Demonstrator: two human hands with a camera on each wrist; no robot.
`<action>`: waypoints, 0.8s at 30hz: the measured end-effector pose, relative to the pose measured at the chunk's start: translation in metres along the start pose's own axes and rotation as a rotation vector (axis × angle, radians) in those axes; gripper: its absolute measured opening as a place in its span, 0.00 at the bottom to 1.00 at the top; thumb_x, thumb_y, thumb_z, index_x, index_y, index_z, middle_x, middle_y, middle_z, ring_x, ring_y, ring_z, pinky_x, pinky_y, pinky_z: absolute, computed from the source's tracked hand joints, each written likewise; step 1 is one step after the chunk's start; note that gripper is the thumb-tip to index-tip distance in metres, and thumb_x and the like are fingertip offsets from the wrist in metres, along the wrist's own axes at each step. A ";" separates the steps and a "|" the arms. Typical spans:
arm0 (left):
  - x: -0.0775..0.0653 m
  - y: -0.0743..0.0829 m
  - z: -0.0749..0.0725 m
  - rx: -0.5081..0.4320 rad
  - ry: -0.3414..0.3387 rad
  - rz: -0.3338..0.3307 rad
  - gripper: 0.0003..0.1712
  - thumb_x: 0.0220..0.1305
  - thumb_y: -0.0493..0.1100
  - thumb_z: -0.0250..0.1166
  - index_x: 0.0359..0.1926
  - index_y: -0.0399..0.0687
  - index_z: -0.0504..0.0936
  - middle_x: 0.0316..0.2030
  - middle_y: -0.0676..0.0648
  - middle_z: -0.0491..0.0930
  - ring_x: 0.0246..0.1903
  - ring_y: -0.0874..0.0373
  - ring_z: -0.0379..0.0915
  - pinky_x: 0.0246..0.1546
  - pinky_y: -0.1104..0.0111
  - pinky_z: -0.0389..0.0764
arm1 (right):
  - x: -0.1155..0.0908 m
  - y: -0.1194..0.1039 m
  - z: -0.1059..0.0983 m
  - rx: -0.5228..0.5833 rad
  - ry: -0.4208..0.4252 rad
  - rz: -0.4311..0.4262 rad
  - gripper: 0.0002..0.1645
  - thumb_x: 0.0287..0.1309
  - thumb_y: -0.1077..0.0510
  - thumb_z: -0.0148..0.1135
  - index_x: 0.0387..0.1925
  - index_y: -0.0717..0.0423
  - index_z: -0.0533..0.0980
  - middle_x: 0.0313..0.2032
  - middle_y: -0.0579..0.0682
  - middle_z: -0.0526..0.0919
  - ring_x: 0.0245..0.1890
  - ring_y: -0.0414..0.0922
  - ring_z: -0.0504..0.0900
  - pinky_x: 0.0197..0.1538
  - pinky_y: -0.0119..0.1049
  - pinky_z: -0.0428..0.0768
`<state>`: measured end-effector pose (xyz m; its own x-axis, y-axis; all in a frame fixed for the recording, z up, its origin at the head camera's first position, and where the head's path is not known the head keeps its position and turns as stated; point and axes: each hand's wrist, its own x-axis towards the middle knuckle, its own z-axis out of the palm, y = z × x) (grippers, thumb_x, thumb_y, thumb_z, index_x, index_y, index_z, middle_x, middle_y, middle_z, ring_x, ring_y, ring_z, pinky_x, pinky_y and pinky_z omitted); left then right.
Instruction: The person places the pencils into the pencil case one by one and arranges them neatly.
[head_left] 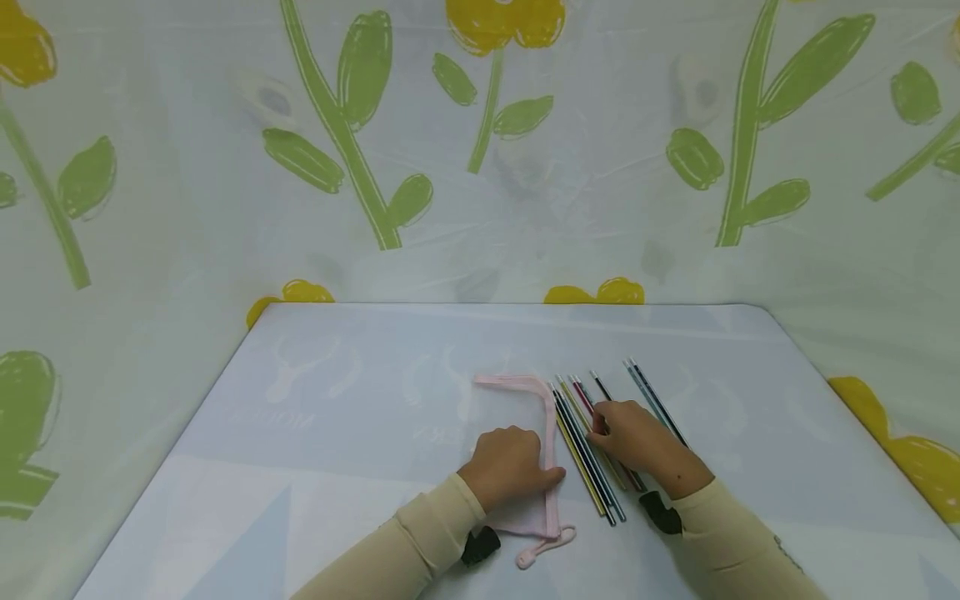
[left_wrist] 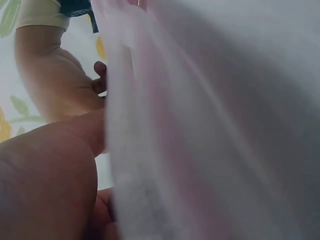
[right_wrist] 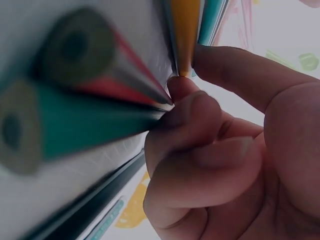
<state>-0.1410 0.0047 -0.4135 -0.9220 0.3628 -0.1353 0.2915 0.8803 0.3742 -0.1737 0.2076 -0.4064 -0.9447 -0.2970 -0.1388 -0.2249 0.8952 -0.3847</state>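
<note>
A pale, see-through pouch (head_left: 550,442) with pink trim lies on the table, its pink wrist strap (head_left: 546,546) trailing at the near end. My left hand (head_left: 510,468) holds this pouch, thumb pointing right across the trim; the raised cloth fills most of the left wrist view. Several pencils (head_left: 582,454) lie side by side just right of the pouch. Over them is my right hand (head_left: 645,437), thumb and index finger pinching a gold-yellow pencil (right_wrist: 185,35). Close to its curled fingers are a green pencil (right_wrist: 90,120) and a red-striped pencil (right_wrist: 125,60).
Two darker pencils (head_left: 652,396) lie apart from the bunch, beyond my right hand. The white table (head_left: 337,417) has faint printed patterns and ends at a flowered curtain (head_left: 585,208). Black camera mounts (head_left: 480,546) sit under both wrists.
</note>
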 end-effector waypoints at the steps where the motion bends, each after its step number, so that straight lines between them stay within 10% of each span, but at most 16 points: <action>1: 0.000 0.000 0.000 0.004 0.001 0.001 0.28 0.60 0.63 0.66 0.14 0.52 0.71 0.13 0.54 0.67 0.15 0.62 0.65 0.16 0.67 0.65 | 0.000 0.000 0.001 0.000 0.001 0.003 0.11 0.62 0.58 0.67 0.27 0.54 0.73 0.22 0.45 0.76 0.19 0.40 0.71 0.23 0.34 0.70; 10: 0.000 0.001 -0.001 0.036 -0.010 -0.001 0.27 0.62 0.60 0.64 0.14 0.51 0.70 0.13 0.54 0.66 0.14 0.61 0.64 0.15 0.67 0.64 | 0.002 0.001 0.002 0.015 -0.008 0.018 0.11 0.62 0.58 0.67 0.27 0.54 0.73 0.21 0.46 0.75 0.20 0.41 0.71 0.23 0.34 0.71; 24: -0.003 -0.014 -0.004 -0.211 -0.065 0.035 0.25 0.64 0.54 0.63 0.13 0.53 0.70 0.11 0.58 0.61 0.13 0.66 0.59 0.14 0.72 0.58 | -0.001 -0.002 0.001 0.038 0.008 0.013 0.08 0.62 0.61 0.63 0.28 0.57 0.74 0.22 0.48 0.76 0.19 0.41 0.72 0.23 0.35 0.71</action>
<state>-0.1430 -0.0101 -0.4144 -0.8918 0.4171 -0.1753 0.2570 0.7860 0.5623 -0.1725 0.2057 -0.4060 -0.9495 -0.2825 -0.1365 -0.2034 0.8855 -0.4178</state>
